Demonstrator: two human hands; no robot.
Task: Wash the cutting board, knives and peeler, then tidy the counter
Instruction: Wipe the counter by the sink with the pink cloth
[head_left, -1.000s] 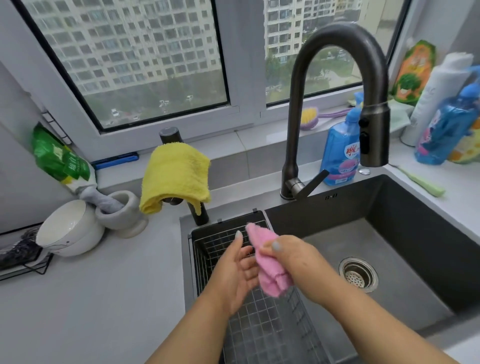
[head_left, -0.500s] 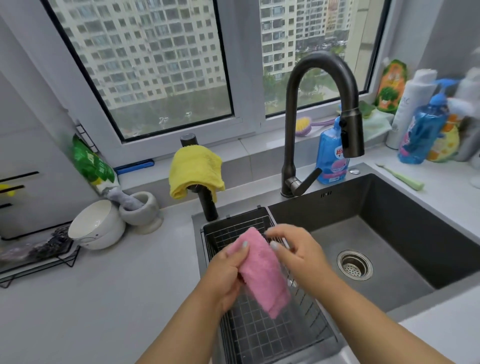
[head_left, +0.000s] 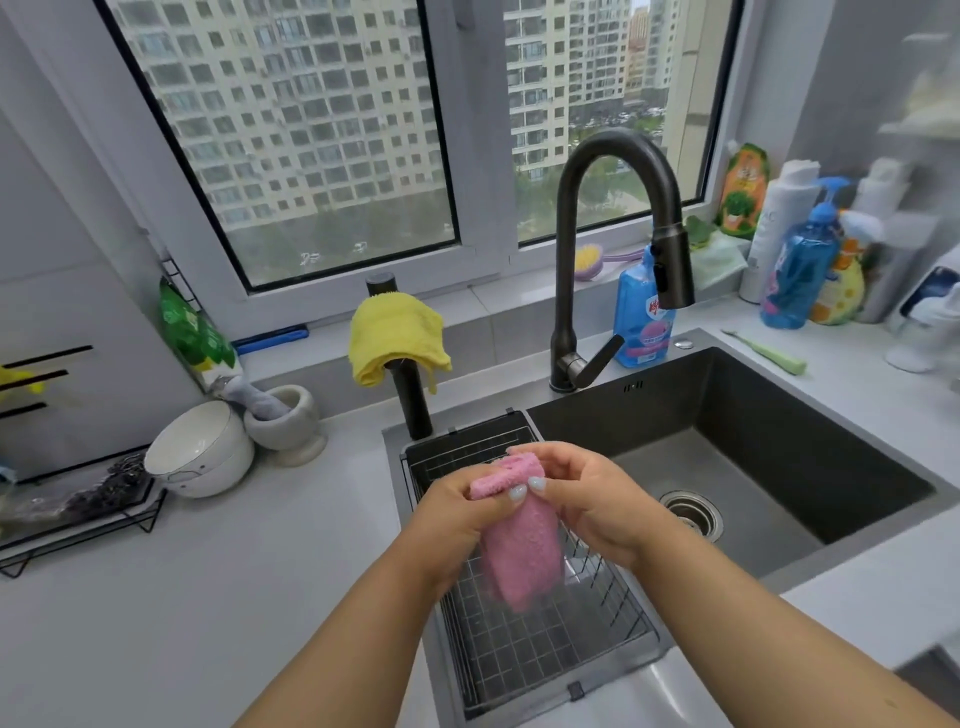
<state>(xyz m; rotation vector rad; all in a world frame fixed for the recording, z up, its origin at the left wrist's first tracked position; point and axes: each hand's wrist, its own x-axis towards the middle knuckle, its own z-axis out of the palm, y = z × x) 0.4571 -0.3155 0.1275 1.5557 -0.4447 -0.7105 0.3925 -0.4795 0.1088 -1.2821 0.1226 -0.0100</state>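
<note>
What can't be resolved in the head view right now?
- Cutting board, knives, peeler: not seen anywhere in the head view.
- Shelf items top right: motion-blurred, unidentifiable.
- Blue soap bottle: label too small to read, top hidden by the faucet head.
- Left hand and right hand palms: covered by the pink cloth.
- Rack contents: blurred, cut off by the left edge.

- pink cloth (head_left: 522, 545), nubbly weave
- yellow cloth (head_left: 397, 338)
- dark grey sink (head_left: 779, 415) and faucet (head_left: 613, 208)
- black wire basket (head_left: 545, 649), square grid
- blue soap bottle (head_left: 641, 322), pink label
- white bowl (head_left: 200, 449)
- pale grey counter (head_left: 208, 597)
- green bag (head_left: 195, 332)
</note>
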